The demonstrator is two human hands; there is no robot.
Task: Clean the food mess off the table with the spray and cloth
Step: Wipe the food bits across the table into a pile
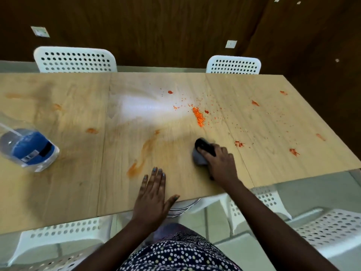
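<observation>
Wiping a food-smeared wooden desk with a cloth.

The desk carries orange smears and a heap of orange crumbs toward its far middle. A clear spray bottle with a blue label lies tipped over at the left edge. Near the front edge the left hand lies flat, fingers straight, holding nothing. Beside it the right hand grasps a dark grey cloth pressed on the desk.

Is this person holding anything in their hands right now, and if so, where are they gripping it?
The right hand grips a dark grey cloth bunched under its fingers, from the near side. The left hand lies flat on the table, holding nothing.
</observation>
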